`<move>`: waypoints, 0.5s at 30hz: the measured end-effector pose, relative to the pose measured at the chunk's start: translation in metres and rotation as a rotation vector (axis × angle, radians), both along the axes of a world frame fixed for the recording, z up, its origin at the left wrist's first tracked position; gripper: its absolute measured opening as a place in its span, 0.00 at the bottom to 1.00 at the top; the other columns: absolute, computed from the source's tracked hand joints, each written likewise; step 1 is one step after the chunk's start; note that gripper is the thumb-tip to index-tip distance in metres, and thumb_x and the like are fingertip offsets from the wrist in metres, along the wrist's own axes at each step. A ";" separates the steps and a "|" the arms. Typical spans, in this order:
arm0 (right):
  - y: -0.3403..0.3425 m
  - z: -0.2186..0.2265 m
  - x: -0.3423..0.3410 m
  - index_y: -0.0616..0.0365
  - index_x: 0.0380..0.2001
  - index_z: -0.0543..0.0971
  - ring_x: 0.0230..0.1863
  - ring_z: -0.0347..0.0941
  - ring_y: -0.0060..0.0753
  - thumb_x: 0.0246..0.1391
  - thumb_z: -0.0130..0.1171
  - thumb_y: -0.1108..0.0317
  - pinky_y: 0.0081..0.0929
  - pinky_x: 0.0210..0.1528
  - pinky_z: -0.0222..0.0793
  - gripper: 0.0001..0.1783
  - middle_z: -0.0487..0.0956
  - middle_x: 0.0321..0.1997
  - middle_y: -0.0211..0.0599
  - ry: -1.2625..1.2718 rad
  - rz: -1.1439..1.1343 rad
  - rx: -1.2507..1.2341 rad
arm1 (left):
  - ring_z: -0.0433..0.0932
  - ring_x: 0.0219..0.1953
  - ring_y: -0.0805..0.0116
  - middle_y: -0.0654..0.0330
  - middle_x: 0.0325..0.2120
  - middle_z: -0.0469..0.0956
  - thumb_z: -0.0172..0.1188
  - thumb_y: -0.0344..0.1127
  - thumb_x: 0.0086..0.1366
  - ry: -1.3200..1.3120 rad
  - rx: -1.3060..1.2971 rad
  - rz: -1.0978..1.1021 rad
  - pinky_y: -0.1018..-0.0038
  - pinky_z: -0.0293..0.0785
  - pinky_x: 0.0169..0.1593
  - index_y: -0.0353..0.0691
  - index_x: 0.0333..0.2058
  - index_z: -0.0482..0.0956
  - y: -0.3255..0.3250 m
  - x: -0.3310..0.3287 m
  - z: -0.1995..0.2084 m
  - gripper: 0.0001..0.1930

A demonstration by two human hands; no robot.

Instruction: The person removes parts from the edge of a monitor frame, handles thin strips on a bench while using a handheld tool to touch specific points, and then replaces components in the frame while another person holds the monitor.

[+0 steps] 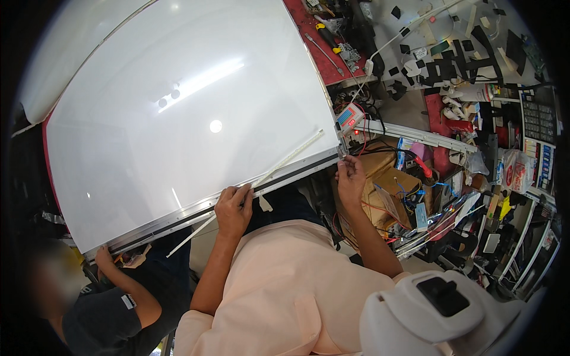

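Observation:
A large glossy white panel (178, 136) with a metal edge rail (297, 173) lies in front of me, its near edge close to my body. My left hand (233, 209) is closed at this edge on a narrow white strip (291, 155). The strip slants over the rail; one end rests over the panel, the other sticks out below my wrist. At the panel's near right corner, the fingers of my right hand (351, 177) are pinched together by a small clear-looking piece (341, 149). What they hold, if anything, is hidden.
A co-worker's hand (104, 258) touches the panel's near left corner. A small meter (350, 117) with a red display stands by the right edge. Beyond lie a yellow-black screwdriver (328, 37), a cardboard box (386, 172), loose wires (409, 193) and black scraps (439, 70).

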State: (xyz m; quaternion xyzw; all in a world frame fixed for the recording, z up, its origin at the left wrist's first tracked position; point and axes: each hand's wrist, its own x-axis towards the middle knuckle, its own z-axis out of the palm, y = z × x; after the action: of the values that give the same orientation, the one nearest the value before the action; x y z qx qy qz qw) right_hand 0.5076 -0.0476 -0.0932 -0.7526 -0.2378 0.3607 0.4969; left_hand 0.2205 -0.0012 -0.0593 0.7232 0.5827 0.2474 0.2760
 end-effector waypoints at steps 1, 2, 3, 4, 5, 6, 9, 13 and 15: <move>0.000 0.000 0.000 0.66 0.46 0.71 0.27 0.69 0.14 0.60 0.56 0.73 0.15 0.28 0.69 0.13 0.75 0.31 0.29 -0.003 0.000 0.005 | 0.77 0.27 0.59 0.56 0.23 0.77 0.67 0.28 0.55 0.000 -0.001 0.000 0.66 0.73 0.30 0.38 0.35 0.84 0.000 0.000 0.000 0.08; 0.000 -0.001 0.000 0.66 0.46 0.71 0.27 0.69 0.14 0.60 0.56 0.73 0.15 0.28 0.69 0.13 0.75 0.31 0.29 -0.005 0.001 0.010 | 0.77 0.27 0.59 0.56 0.23 0.77 0.67 0.28 0.55 0.000 0.000 -0.001 0.66 0.73 0.30 0.38 0.35 0.84 0.000 0.000 0.000 0.08; 0.000 -0.002 0.000 0.66 0.46 0.71 0.27 0.69 0.14 0.60 0.56 0.73 0.15 0.28 0.69 0.12 0.75 0.31 0.29 -0.008 0.001 0.015 | 0.77 0.27 0.59 0.56 0.23 0.77 0.67 0.28 0.55 0.000 0.001 -0.002 0.66 0.73 0.30 0.38 0.35 0.84 0.000 0.000 0.000 0.08; -0.001 -0.003 0.001 0.66 0.46 0.71 0.27 0.69 0.14 0.61 0.56 0.72 0.15 0.28 0.69 0.13 0.75 0.32 0.29 -0.009 0.010 0.018 | 0.77 0.27 0.59 0.56 0.23 0.77 0.67 0.28 0.55 0.000 0.002 -0.003 0.66 0.73 0.30 0.38 0.35 0.84 0.001 0.000 0.000 0.08; -0.003 -0.005 0.002 0.65 0.47 0.71 0.27 0.69 0.14 0.61 0.57 0.71 0.15 0.29 0.69 0.13 0.75 0.33 0.29 -0.010 0.018 0.020 | 0.77 0.27 0.59 0.56 0.23 0.77 0.67 0.28 0.55 -0.001 0.003 -0.002 0.66 0.73 0.30 0.38 0.35 0.84 0.001 0.000 0.000 0.08; -0.004 -0.006 0.003 0.64 0.47 0.71 0.28 0.69 0.14 0.62 0.57 0.70 0.15 0.29 0.68 0.13 0.75 0.34 0.30 -0.012 0.027 0.023 | 0.77 0.27 0.59 0.56 0.23 0.77 0.67 0.28 0.55 -0.003 0.004 -0.001 0.66 0.73 0.30 0.38 0.35 0.84 0.001 0.000 0.000 0.08; -0.001 -0.003 0.001 0.66 0.45 0.71 0.27 0.69 0.14 0.60 0.57 0.73 0.15 0.28 0.69 0.12 0.75 0.31 0.29 -0.017 -0.002 0.018 | 0.77 0.27 0.58 0.54 0.24 0.77 0.67 0.27 0.55 -0.011 -0.012 0.005 0.66 0.73 0.31 0.37 0.35 0.84 0.001 0.001 0.002 0.08; -0.001 -0.003 0.001 0.66 0.46 0.71 0.28 0.70 0.14 0.60 0.57 0.73 0.15 0.29 0.70 0.12 0.75 0.32 0.30 -0.010 0.005 0.019 | 0.77 0.26 0.57 0.53 0.24 0.78 0.67 0.27 0.55 -0.021 -0.019 0.010 0.66 0.73 0.31 0.37 0.35 0.84 0.000 0.001 0.001 0.08; -0.001 -0.003 0.001 0.66 0.46 0.71 0.28 0.70 0.15 0.60 0.56 0.73 0.16 0.29 0.70 0.12 0.75 0.32 0.30 -0.018 0.012 0.022 | 0.77 0.26 0.57 0.53 0.24 0.78 0.67 0.27 0.55 -0.019 -0.021 0.008 0.66 0.73 0.31 0.37 0.35 0.84 0.001 0.001 0.003 0.08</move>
State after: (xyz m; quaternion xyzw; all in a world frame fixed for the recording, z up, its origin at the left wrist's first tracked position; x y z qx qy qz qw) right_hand 0.5088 -0.0487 -0.0962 -0.7490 -0.2507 0.3540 0.5009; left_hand 0.2214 -0.0004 -0.0567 0.7157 0.5855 0.2492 0.2878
